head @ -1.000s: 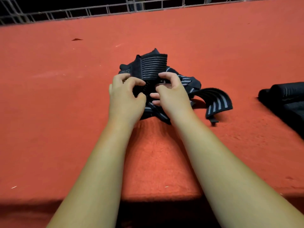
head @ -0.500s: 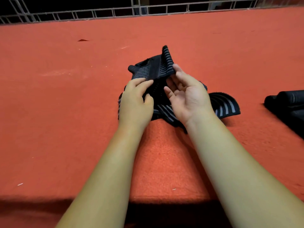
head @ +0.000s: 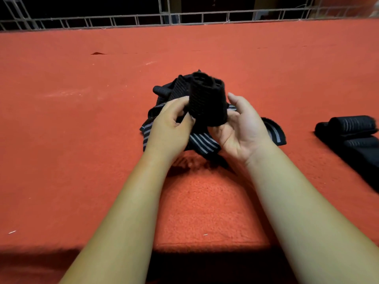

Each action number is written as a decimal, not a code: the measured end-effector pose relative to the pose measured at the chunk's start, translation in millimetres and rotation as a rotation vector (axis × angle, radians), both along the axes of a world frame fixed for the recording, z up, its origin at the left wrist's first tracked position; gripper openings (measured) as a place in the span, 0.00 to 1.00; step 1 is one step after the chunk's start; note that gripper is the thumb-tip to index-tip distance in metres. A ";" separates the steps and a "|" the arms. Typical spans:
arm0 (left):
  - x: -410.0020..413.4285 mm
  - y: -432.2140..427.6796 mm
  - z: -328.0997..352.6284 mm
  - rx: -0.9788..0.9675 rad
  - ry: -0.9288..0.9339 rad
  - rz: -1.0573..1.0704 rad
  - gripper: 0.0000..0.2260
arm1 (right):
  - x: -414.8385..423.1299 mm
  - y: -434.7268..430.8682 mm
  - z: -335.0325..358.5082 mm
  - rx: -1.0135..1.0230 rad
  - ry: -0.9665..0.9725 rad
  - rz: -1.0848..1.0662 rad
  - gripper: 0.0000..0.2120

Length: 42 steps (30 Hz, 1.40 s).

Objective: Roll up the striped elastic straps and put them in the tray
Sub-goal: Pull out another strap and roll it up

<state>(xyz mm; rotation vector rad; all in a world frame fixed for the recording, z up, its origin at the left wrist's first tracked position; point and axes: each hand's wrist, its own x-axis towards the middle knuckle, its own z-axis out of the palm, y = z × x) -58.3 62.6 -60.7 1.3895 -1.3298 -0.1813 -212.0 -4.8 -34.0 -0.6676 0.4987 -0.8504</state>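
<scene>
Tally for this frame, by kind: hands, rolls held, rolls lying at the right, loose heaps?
Hands: 2, left hand and right hand
Held roll: 1
Rolls lying at the right: 2 discernible, far roll and near roll; the dark patch may hide more
Loose strap heap: 1, straps in it uncountable
Total: 6
</scene>
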 end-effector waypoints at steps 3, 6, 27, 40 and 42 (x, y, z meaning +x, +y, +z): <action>-13.3 4.3 2.7 0.035 0.101 -0.070 0.11 | -1.2 9.0 3.6 -0.038 0.100 -0.009 0.16; -20.6 6.5 6.7 0.012 0.104 -0.056 0.04 | -1.4 10.7 2.9 0.003 0.082 -0.041 0.21; -30.2 0.3 18.1 -0.068 0.903 0.126 0.12 | 7.6 13.5 -10.7 -1.127 0.727 -0.270 0.41; -14.2 -0.5 13.4 -0.031 1.020 -0.058 0.10 | 6.3 5.8 -22.5 -1.250 0.723 -0.423 0.39; -13.0 -0.7 13.7 -0.022 1.008 -0.074 0.10 | 6.6 1.2 -23.7 -1.345 0.712 -0.441 0.30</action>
